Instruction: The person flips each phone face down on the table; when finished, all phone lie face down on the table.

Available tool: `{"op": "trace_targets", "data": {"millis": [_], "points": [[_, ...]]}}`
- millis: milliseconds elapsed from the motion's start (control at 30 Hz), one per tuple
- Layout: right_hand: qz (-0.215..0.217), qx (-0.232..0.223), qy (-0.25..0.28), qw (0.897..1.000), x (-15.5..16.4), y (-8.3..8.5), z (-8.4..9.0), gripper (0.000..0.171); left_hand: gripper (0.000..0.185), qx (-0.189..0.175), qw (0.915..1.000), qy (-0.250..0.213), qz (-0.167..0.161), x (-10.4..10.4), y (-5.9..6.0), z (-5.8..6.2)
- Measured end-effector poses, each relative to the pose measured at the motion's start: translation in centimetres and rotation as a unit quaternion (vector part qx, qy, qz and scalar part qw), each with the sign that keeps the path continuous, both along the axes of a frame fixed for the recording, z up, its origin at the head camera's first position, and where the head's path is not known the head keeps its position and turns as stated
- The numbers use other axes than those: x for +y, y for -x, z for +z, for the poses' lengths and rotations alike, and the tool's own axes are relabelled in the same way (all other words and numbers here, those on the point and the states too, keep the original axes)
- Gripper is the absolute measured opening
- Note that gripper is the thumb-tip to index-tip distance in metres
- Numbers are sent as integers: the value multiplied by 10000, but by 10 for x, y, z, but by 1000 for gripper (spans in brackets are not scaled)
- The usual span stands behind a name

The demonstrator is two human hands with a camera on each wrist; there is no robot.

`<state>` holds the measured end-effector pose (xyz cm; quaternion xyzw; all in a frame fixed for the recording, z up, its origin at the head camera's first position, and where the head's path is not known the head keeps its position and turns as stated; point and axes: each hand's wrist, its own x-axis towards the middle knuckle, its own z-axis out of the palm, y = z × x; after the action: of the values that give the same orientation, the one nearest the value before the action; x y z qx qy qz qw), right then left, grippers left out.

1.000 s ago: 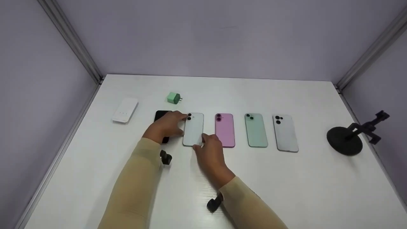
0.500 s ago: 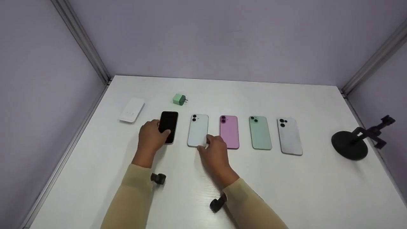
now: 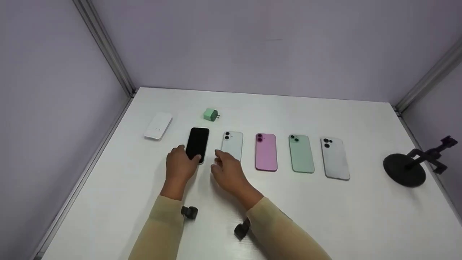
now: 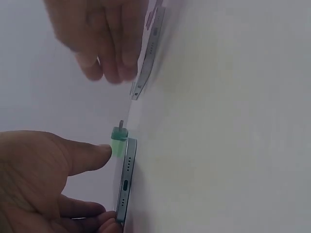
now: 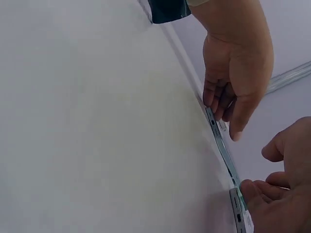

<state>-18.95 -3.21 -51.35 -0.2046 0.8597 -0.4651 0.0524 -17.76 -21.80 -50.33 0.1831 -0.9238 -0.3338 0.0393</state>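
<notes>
left hand (image 3: 180,165) pinches near end of black phone (image 3: 197,143), centre-left of frame (screen up, flat on table (image 3: 361,216)) | right hand (image 3: 225,169) fingers loosely apart, touching pale phone (image 3: 232,143) just right | pink phone (image 3: 266,151) beyond
</notes>
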Motion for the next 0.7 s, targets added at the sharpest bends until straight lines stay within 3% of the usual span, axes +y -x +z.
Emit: {"op": "trace_targets", "data": {"millis": [167,300,533,700], "points": [[543,-908,26,9944,-16,4,8,64,69,1,10000,-75,19,2,0,-1],[713,-1267,240,9891,-24,8,11,65,60,48,9996,-264,-1,1,2,1],[748,-1387,426,9866,-28,12,9,62,51,35,9979,-632,123,-8,9,3],[765,-1077,207,9910,-32,10,6,60,49,-15,9922,-1218,258,-19,7,1]]}}
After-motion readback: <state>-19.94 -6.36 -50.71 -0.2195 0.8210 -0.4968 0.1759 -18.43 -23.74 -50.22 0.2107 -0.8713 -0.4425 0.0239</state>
